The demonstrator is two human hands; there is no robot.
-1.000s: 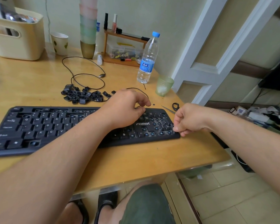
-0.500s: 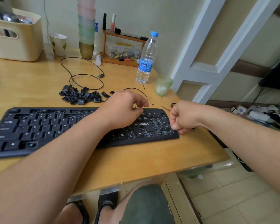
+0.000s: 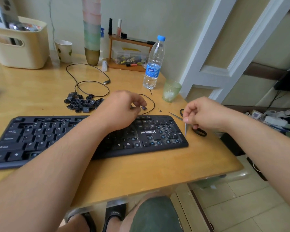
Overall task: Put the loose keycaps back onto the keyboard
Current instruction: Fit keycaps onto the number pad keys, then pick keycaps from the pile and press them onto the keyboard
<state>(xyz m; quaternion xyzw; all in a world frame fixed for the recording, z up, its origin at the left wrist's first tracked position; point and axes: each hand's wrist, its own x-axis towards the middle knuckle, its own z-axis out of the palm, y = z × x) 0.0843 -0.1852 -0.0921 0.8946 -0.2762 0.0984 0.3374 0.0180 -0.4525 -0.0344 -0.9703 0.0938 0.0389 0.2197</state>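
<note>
Left hand (image 3: 122,109) fingers (image 3: 141,103) are pinching one keycap (image 3: 144,108) above the keyboard's (image 3: 84,139) back edge. Right hand (image 3: 203,114) fingers are curling around thin tweezers (image 3: 185,129), tip hanging just over the numpad corner. Loose keycaps (image 3: 81,102) are lying piled behind the keyboard on the wooden surface (image 3: 141,173). Scissors (image 3: 198,131) are resting beside the keyboard's right end.

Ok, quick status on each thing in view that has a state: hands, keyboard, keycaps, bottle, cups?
left hand: pinches a keycap above the keyboard's far edge
right hand: pinches a thin metal tool
keyboard: many keys missing at its right end
keycap pile: loose on the table
water bottle: upright, capped
green glass: upright
paper cup: upright
</note>
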